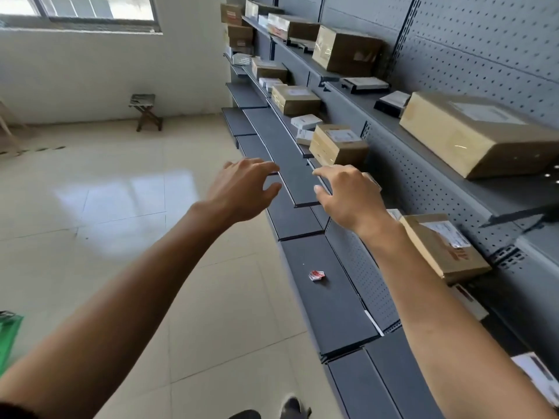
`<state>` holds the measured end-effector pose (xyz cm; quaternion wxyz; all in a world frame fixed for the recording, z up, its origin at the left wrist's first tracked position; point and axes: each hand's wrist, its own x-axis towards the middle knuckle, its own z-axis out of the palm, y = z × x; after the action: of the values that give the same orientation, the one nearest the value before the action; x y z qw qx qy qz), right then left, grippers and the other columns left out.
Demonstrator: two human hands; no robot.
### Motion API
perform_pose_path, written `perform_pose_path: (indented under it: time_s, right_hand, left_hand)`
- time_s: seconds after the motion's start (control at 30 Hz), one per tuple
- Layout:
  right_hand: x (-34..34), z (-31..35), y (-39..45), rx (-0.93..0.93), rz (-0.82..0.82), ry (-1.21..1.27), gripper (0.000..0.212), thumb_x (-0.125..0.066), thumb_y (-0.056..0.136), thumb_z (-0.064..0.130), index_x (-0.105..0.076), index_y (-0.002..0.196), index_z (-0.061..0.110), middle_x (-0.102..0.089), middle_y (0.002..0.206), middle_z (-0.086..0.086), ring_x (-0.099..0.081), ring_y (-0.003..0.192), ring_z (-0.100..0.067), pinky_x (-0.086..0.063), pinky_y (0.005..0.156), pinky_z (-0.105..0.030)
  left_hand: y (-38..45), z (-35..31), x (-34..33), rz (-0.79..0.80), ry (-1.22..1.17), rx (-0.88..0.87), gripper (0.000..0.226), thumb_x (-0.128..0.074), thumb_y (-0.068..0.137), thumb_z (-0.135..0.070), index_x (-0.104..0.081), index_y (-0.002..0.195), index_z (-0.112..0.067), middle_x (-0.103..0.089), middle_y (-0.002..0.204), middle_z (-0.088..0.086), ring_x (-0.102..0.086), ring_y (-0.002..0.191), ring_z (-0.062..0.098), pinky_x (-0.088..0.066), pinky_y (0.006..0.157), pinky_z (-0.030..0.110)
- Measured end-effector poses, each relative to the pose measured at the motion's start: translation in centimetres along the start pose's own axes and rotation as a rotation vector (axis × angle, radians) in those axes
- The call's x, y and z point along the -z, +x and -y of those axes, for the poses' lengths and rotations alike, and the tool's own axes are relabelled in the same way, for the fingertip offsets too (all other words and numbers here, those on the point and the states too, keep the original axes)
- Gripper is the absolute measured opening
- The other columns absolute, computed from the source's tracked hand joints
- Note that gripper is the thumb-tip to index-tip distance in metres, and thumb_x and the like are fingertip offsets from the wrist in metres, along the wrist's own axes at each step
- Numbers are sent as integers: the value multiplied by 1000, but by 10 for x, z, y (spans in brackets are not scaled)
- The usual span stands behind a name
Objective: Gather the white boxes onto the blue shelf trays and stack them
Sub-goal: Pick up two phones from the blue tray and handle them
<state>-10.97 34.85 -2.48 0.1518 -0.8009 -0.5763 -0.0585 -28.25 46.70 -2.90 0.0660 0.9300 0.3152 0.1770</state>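
Observation:
Both my arms reach forward over the dark blue-grey shelf trays. My left hand hovers with its fingers spread and loosely bent, holding nothing. My right hand is level with it, fingers relaxed, in front of a small pale box that it mostly hides. Whether it touches that box I cannot tell. Two small white boxes lie further along the middle shelf, between brown cartons. Another white box shows at the lower right edge.
Brown cartons and flat dark boxes stand on the shelves against a perforated back panel. A small red-and-white scrap lies on a low tray. Tiled floor spreads to the left, with a wooden stool by the far wall.

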Motion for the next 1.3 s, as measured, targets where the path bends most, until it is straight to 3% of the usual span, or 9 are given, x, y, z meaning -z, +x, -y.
perform_pose_path:
  time_s: [0.43, 0.6, 0.77, 0.9, 1.03, 1.3]
  right_hand:
    - [-57, -67, 182, -21, -8, 72, 36, -53, 99, 20, -62, 134, 19, -66, 129, -6, -57, 119, -28, -44, 99, -39]
    - [-59, -108, 236, -34, -32, 84, 31, -54, 97, 20, -67, 125, 19, -69, 122, -7, -59, 115, -30, -48, 98, -45]
    - [-47, -145, 257, -41, -84, 98, 26, -54, 97, 19, -70, 117, 18, -70, 119, -4, -60, 113, -27, -49, 95, -45]
    - [-37, -180, 268, -93, -134, 94, 30, -55, 99, 24, -66, 127, 23, -66, 130, 2, -55, 123, -20, -47, 102, -44]
    - [-33, -204, 280, -143, -189, 76, 31, -57, 99, 21, -66, 128, 17, -66, 129, -2, -56, 121, -21, -46, 104, -47]
    - [-51, -231, 310, -329, -280, -83, 31, -63, 95, 16, -69, 125, 15, -65, 132, -4, -58, 120, -28, -48, 99, -47]
  left_hand:
    - [181, 71, -50, 33, -10, 11, 41, -56, 100, -41, -60, 136, -23, -64, 136, 1, -57, 126, 26, -42, 101, 43]
    - [254, 72, -65, -10, -44, -5, 40, -58, 100, -39, -62, 136, -22, -63, 138, 1, -57, 127, 24, -44, 102, 44]
    - [316, 58, -83, -1, -115, -68, 38, -60, 99, -37, -64, 133, -21, -65, 136, 2, -60, 123, 26, -49, 101, 51]
    - [373, 39, -98, -30, -152, -155, 36, -61, 98, -39, -66, 129, -22, -68, 130, 2, -64, 115, 25, -53, 93, 50]
    - [414, 19, -114, -25, -184, -259, 39, -60, 98, -39, -63, 133, -22, -65, 134, 0, -59, 121, 22, -54, 93, 44]
    - [503, 8, -146, -49, -200, -413, 38, -62, 97, -39, -63, 132, -25, -61, 140, -3, -46, 135, 21, -43, 106, 47]
